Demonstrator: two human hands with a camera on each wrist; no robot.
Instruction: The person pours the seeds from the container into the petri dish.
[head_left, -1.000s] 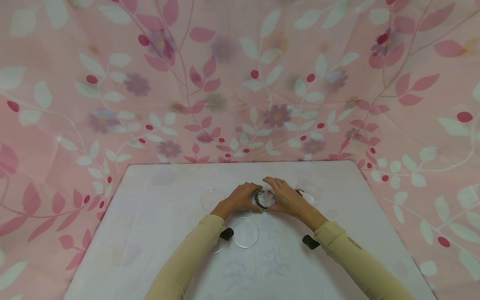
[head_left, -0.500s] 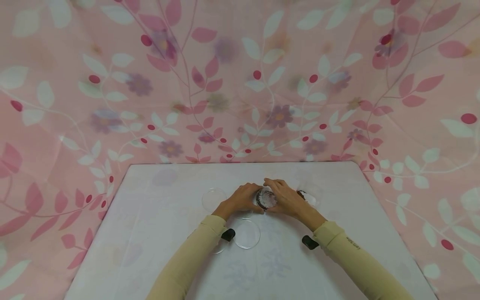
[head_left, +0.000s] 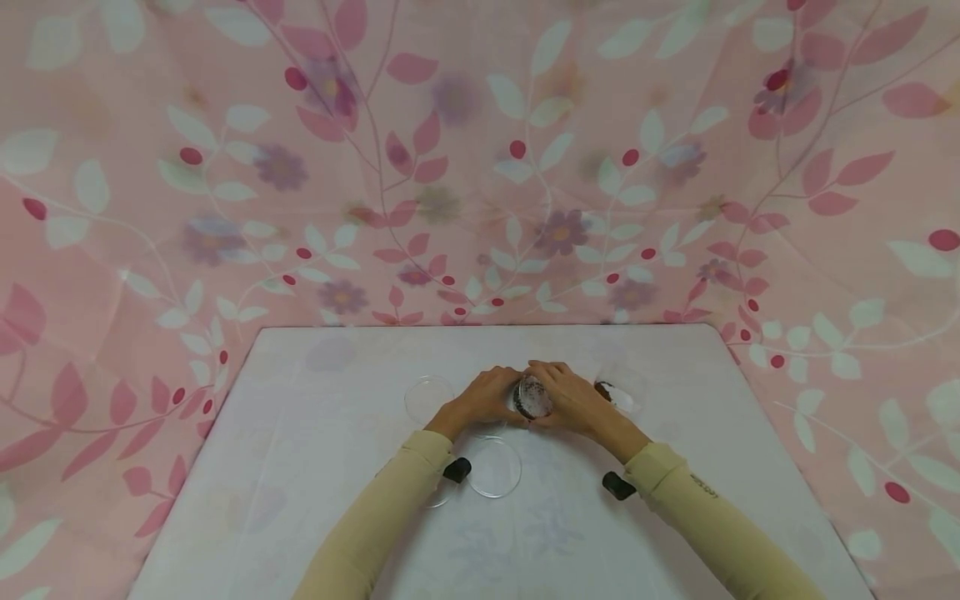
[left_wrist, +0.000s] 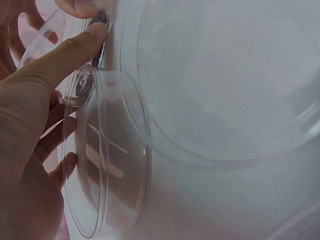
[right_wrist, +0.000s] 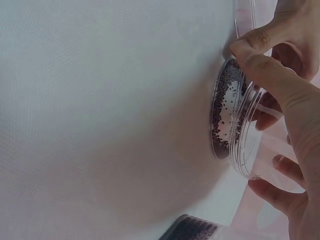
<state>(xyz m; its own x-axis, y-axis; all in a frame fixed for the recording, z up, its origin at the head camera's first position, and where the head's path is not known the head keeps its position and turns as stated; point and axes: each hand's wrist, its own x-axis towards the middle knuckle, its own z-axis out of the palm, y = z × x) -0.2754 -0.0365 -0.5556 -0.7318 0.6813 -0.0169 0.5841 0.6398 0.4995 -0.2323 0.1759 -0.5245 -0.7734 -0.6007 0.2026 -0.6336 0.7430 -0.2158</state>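
A person's left hand [head_left: 483, 397] and right hand [head_left: 576, 402] grip a clear round dish [head_left: 533, 398] of dark grains between them at the worktop [head_left: 360, 367]; neither is plainly nearer, its circle giving no long axis; a clear disc [head_left: 493, 468] sits by the left wrist, a partly dark container [head_left: 617, 396] beyond the right.

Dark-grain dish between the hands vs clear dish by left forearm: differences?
The dark-grain dish holds dark grains; the clear dish shows only white tabletop through it. The left hand and right hand both grip the dark-grain dish; the clear dish lies apart from both. Both look round and transparent.
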